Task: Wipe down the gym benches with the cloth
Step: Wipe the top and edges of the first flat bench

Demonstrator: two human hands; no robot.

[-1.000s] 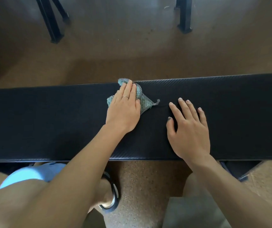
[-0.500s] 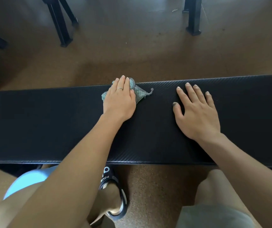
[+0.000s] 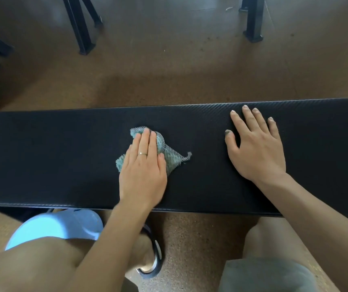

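A long black padded bench (image 3: 53, 157) runs across the view from left to right. A crumpled teal cloth (image 3: 168, 157) lies on its middle. My left hand (image 3: 142, 171) presses flat on the cloth with the fingers together, and a ring shows on one finger. Parts of the cloth stick out past the fingertips and to the right. My right hand (image 3: 255, 146) rests flat on the bench to the right of the cloth, fingers spread, holding nothing.
Brown cork-like floor (image 3: 168, 81) lies beyond the bench. Black metal legs (image 3: 80, 26) and a black post (image 3: 253, 20) stand at the back. My knees and a sandalled foot (image 3: 152, 260) are below the near edge of the bench.
My left hand has slid the cloth from the far edge of the bench back toward the middle. The right hand has stayed flat on the bench.
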